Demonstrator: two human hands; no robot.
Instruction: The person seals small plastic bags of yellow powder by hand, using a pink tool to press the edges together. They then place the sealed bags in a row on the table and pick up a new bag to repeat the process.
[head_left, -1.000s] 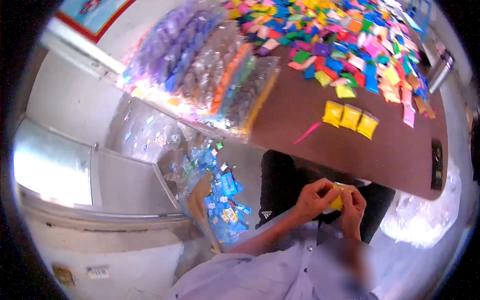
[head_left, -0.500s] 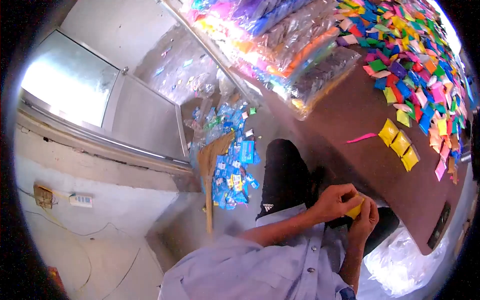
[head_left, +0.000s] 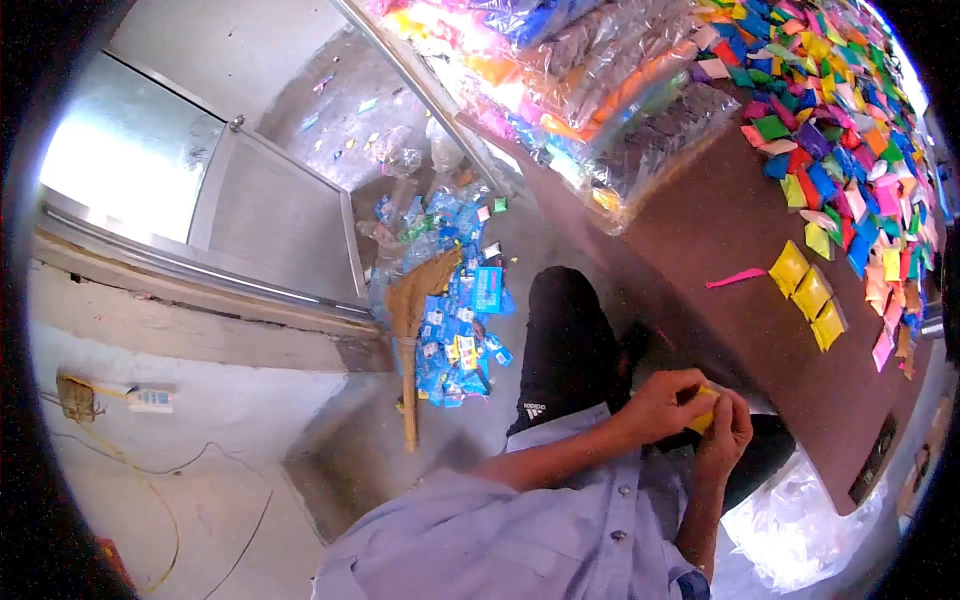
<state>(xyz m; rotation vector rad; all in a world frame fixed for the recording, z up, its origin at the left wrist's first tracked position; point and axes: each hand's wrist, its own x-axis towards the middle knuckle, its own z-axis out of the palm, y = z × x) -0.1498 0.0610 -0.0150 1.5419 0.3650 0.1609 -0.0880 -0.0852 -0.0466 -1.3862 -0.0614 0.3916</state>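
A small yellow packet (head_left: 703, 413) is pinched between both my hands above my lap, beside the table edge. My left hand (head_left: 655, 405) grips its near-left side with bent fingers. My right hand (head_left: 728, 437) closes on its other side, fingertips almost meeting the left ones. Much of the packet is covered by fingers. On the brown table (head_left: 700, 225), a joined strip of yellow packets (head_left: 810, 294) lies close by, with a thin pink strip (head_left: 735, 278) to its left.
Many loose colourful packets (head_left: 830, 170) cover the table's far right. Clear bags of coloured contents (head_left: 640, 130) lie at its far left. On the floor are a broom (head_left: 408, 340) and blue wrappers (head_left: 455, 345). Clear plastic (head_left: 795, 530) sits under the table's right corner.
The view has shifted slightly, so the table items appear a little further right and the broom a little further left. Both hands keep hold of the yellow packet, with small finger movement.
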